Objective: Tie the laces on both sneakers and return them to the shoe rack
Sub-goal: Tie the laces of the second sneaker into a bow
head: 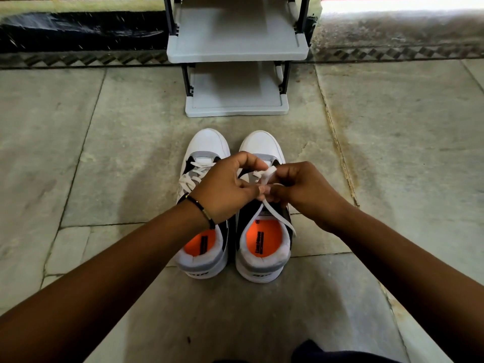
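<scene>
Hands, left point(225, 184) and right point(301, 189), pinch one lace point(265, 176); two sneakers point(203, 205)

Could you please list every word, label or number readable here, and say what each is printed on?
"AIR", partly cut off: heel of the left sneaker.
"AIR": heel of the right sneaker.
Black print on both orange insoles: too small to read.
Shoe rack: no text visible.

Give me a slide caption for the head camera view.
Both hands, left and right, tie the right sneaker's lace before a grey shoe rack.
</scene>
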Motion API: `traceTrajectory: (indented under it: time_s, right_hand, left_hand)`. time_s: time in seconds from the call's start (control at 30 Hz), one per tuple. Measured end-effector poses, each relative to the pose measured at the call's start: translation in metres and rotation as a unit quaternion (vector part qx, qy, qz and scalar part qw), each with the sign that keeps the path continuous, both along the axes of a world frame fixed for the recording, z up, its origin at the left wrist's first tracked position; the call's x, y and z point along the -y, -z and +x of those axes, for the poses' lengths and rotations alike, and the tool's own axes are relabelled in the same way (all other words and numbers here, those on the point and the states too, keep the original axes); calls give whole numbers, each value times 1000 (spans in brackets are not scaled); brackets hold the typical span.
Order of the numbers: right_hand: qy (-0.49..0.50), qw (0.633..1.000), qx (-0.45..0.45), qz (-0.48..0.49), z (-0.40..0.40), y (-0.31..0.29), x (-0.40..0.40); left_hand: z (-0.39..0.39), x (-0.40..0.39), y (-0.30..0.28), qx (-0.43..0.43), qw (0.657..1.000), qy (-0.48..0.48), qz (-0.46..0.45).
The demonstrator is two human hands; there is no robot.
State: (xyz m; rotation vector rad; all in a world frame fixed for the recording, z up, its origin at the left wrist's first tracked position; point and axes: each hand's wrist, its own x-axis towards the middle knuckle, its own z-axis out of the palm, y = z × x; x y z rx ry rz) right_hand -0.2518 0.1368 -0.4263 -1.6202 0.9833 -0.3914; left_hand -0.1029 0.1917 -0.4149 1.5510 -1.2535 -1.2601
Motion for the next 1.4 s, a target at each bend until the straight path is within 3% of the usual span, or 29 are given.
traceTrajectory:
  time_s: [0.1,0.17,0.27,0.33,0.5,0.73,0.9,1.03,1.27,1.4]
  right_hand:
    - [31,999,-6,-29,0,2,1]
    - [6,988,-45,-149,0,0,-1]
    - [-119,912,-103,-380,-2,-3,-3]
    - [-169,878,-142,-425,-3,-4,-2]
    - [-172,893,-138,-392,-3,-12,-1]
    - [-176,906,-163,-348,1,-17,0]
    - [-64,970,-147,-184,-1,-15,1]
    - [-13,989,-124,-77,-2,-10,-1]
    - [5,935,-207,-288,5,-11,-17]
    - [-4,917,-206,-341,4,-5,-22]
  left_hand:
    - [1,2,0,-21,1000,6,2]
    - [0,3,2,-84,996,-7,23]
    - [0,4,7,-161,985,-35,58]
    - [1,4,9,-168,982,-43,68]
    - [5,4,6,-82,996,-3,18]
    - [1,-1,-1,-45,998,48,-22]
    - [0,-2,3,27,993,86,-70]
    - [0,-3,7,96,985,95,-105]
    - [-3,-5,16,186,974,77,-103]
    - [-2,-1,10,96,993,58,-22]
